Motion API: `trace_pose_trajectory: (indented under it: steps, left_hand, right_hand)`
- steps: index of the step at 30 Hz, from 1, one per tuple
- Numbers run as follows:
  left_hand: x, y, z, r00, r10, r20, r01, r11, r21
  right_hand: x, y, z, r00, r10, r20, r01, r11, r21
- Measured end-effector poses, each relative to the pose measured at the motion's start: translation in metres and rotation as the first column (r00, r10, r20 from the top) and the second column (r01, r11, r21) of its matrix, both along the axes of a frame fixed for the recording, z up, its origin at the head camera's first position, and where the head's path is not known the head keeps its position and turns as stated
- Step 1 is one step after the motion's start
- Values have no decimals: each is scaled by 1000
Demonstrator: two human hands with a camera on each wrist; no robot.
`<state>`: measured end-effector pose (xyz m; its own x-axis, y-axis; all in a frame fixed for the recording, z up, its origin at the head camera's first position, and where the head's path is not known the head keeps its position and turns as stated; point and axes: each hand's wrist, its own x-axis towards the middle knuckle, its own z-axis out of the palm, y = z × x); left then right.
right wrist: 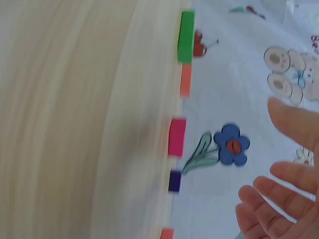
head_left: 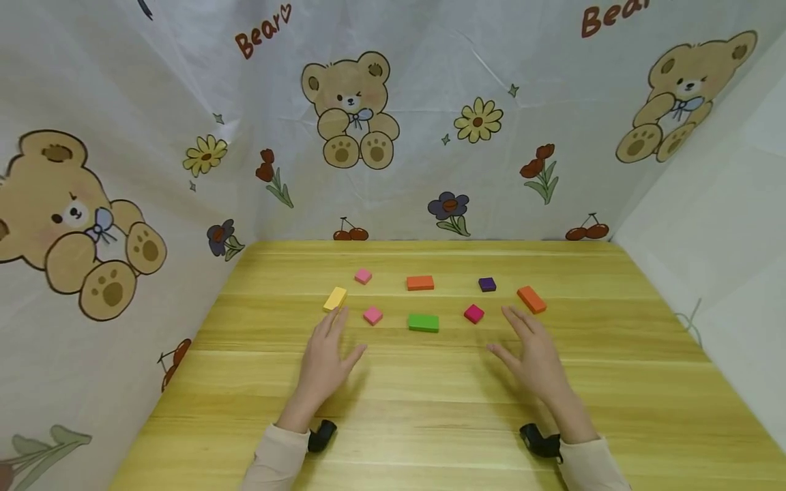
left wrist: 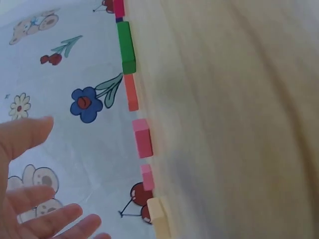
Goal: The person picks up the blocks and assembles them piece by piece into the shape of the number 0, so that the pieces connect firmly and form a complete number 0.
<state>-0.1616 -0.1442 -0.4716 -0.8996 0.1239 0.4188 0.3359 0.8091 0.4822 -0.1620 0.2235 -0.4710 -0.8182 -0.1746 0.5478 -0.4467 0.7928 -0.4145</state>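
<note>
My left hand point(head_left: 324, 361) is held over the wooden table with fingers spread, its fingertips nearest the yellow block point(head_left: 335, 299). Two pink blocks, one farther back point(head_left: 363, 276) and one nearer point(head_left: 372, 315), lie to its right. My right hand point(head_left: 537, 360) is also spread and holds nothing; close to its fingertips are a magenta block point(head_left: 474, 314) and a tilted orange block point(head_left: 531, 299). Between the hands lies a green block point(head_left: 424, 323), with another orange block point(head_left: 420, 283) behind it. A small dark purple block point(head_left: 487, 284) sits behind the magenta one.
The wooden table point(head_left: 405, 423) runs back to a white bear-print cloth point(head_left: 417, 136), which also hangs along the left side. At the right is a plain white wall point(head_left: 724, 225) with a thin cord point(head_left: 692, 324) near the table's edge. Black wrist cameras point(head_left: 322, 436) sit at both cuffs.
</note>
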Motion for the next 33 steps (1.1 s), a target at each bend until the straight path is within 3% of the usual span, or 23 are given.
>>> trace_pose_trajectory:
  steps: [4, 7, 14, 19, 22, 26, 29, 33]
  left_hand:
    - [-13, 0, -2, 998, -13, 66, -3, 973, 230]
    - [-24, 2, -5, 988, -7, 157, -49, 935, 351]
    - [-50, 9, -13, 952, 14, 304, -161, 871, 464]
    - [-63, 13, -19, 916, -2, 400, -232, 813, 534]
    - [-68, 15, -25, 899, -24, 437, -252, 787, 563]
    - [-71, 17, -31, 899, -31, 437, -256, 772, 582]
    - [-71, 18, -34, 910, -23, 414, -246, 773, 584]
    - [-71, 20, -37, 928, -4, 374, -222, 799, 559]
  right_hand:
    - [-3, -17, 3, 989, 49, 141, -18, 977, -214]
    - [-10, -35, 5, 953, 84, 290, 14, 947, -319]
    - [-31, -67, 4, 862, 101, 497, 136, 897, -420]
    - [-45, -82, -4, 822, 123, 556, 187, 864, -468]
    - [-52, -87, -12, 813, 125, 569, 196, 861, -469]
    - [-58, -90, -22, 822, 115, 557, 190, 868, -459]
    - [-60, -90, -27, 832, 95, 546, 190, 877, -442]
    - [-61, -89, -31, 846, 91, 525, 172, 885, -432]
